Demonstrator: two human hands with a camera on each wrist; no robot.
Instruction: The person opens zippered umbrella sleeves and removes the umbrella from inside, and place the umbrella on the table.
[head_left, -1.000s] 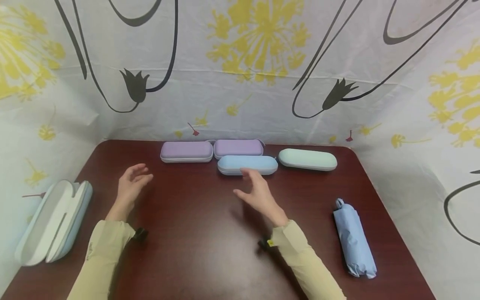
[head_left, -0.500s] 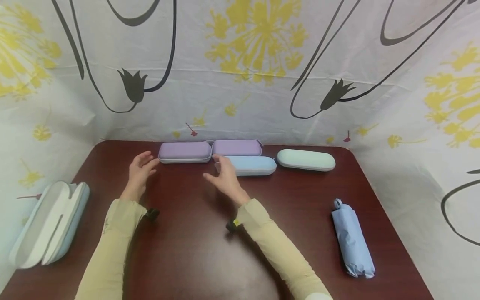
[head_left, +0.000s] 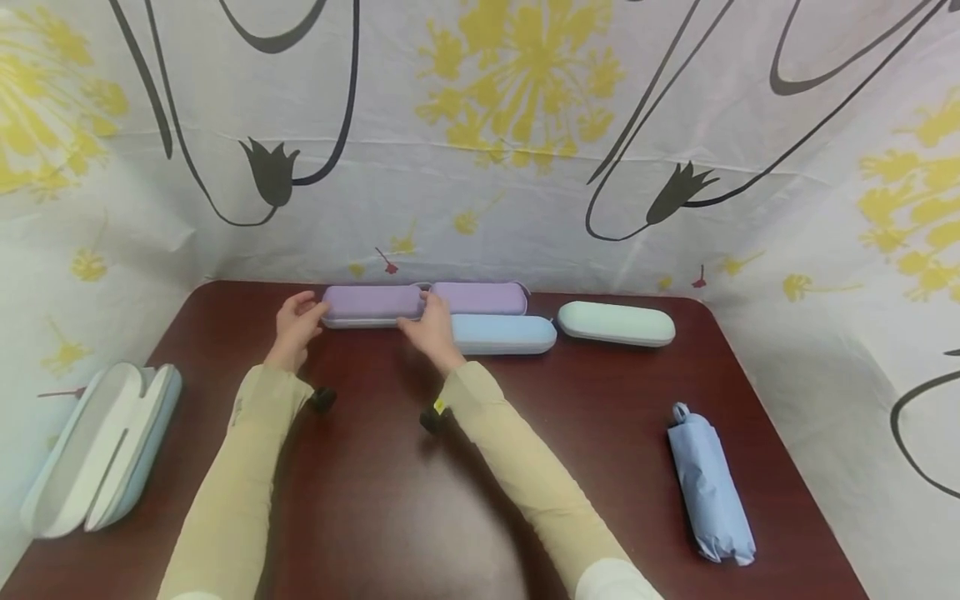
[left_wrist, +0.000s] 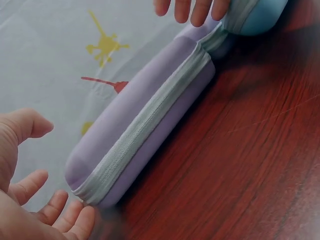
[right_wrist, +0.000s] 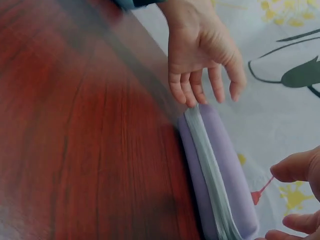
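A purple zippered pencil case (head_left: 372, 302) with a pale zip band lies at the back of the table, between both hands. My left hand (head_left: 294, 327) is at its left end. In the left wrist view the fingertips (left_wrist: 75, 220) are right by the case's corner, the thumb lifted apart from it. My right hand (head_left: 432, 330) is at the other end, fingers spread near the case's edge and overlapping a blue case (head_left: 504, 334). The right wrist view shows the purple case (right_wrist: 220, 175) lying along the table edge between the two hands, neither curled round it.
A second purple case (head_left: 480, 297) stands behind the blue one, and a mint-green case (head_left: 617, 323) lies to the right. On the left sits an opened pale-blue case (head_left: 105, 450). A folded blue umbrella (head_left: 711, 487) lies at the right. Patterned cloth hangs behind the table.
My right hand has moved left from in front of the blue case to the purple case's right end. My left hand has moved right and forward to its left end.
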